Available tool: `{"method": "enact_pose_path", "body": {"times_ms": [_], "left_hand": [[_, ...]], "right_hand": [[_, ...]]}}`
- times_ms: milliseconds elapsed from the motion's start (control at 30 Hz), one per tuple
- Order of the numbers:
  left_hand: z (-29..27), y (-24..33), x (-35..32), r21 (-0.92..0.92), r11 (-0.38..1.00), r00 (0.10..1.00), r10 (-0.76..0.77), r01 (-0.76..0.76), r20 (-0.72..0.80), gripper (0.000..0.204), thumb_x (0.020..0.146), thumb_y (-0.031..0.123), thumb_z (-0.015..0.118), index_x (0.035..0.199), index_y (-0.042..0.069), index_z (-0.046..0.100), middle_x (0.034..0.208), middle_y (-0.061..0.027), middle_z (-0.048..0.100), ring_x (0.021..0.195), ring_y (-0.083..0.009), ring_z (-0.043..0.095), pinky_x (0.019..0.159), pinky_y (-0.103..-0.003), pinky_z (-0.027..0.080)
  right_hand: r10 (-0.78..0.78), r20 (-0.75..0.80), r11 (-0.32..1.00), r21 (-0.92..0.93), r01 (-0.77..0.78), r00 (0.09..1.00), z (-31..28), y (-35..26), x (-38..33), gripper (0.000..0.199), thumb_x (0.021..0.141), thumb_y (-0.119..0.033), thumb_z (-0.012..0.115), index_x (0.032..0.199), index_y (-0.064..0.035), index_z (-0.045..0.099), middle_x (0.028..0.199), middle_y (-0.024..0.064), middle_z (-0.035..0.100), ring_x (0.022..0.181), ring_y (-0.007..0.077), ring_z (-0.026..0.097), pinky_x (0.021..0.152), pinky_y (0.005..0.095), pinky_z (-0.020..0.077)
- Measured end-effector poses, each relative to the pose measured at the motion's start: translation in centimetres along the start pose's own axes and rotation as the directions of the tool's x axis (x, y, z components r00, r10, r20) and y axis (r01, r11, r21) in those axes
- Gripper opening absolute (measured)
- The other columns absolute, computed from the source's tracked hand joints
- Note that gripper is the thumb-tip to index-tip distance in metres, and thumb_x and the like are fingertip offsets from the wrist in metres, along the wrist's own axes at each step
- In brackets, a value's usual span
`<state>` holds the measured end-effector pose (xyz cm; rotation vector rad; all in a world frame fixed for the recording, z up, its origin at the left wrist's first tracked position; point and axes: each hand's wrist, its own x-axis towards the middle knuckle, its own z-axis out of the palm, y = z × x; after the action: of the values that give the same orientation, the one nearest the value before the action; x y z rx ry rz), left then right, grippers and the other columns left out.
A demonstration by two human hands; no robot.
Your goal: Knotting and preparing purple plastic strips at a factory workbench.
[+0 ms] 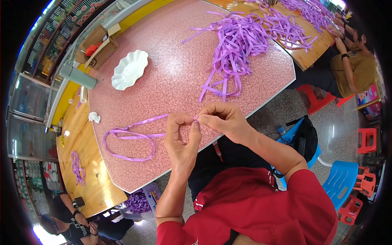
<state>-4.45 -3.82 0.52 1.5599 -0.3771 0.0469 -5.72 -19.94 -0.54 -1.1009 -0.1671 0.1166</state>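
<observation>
Both my hands meet over the near edge of the pink speckled table (175, 77), pinching a purple ribbon strap (130, 156) between them. My left hand (180, 136) is closed with thumb and forefinger on the strap; its loop trails away to the left across the tabletop. Thumb and forefinger of my right hand (222, 119) pinch a small purple end at the same spot. The fingers hide most of the held piece. Beyond my hands lies a tangled heap of purple straps (239, 45).
A white scalloped dish (130, 70), a grey-green tumbler (78, 76), a cardboard box (98, 47) and crumpled white tissue (94, 117) stand to the left. Below the table is a bin of purple straps (138, 202). Other people sit at lower left and upper right. Blue chair (342, 183) at right.
</observation>
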Motion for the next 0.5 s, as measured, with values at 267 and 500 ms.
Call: {"method": "enact_pose_path", "body": {"times_ms": [267,500], "left_hand": [[0.02,0.55,0.07,0.361,0.9,0.967,0.252,-0.243,0.024,0.005,0.092,0.001,0.061,0.096,0.0,0.061,0.099,-0.0081,0.058,0.094,-0.0157,0.054,0.085,-0.028,0.043],[0.88,0.01,0.23,0.347,0.909,0.965,0.261,-0.232,-0.037,0.008,0.088,-0.003,0.064,0.095,-0.001,0.063,0.096,-0.0099,0.059,0.09,-0.0178,0.056,0.081,-0.029,0.045]], "right_hand": [[-0.167,-0.042,0.966,-0.208,0.155,0.985,-0.26,0.37,-0.1,0.008,0.093,-0.007,0.067,0.098,-0.0011,0.071,0.084,-0.0034,0.058,0.071,0.0017,0.048,0.059,0.0206,0.0371],[-0.271,-0.101,0.929,-0.286,0.233,0.957,0.41,0.78,-0.08,0.006,0.093,-0.008,0.067,0.094,-0.0029,0.069,0.083,-0.002,0.06,0.069,0.0029,0.051,0.057,0.021,0.0383]]}}
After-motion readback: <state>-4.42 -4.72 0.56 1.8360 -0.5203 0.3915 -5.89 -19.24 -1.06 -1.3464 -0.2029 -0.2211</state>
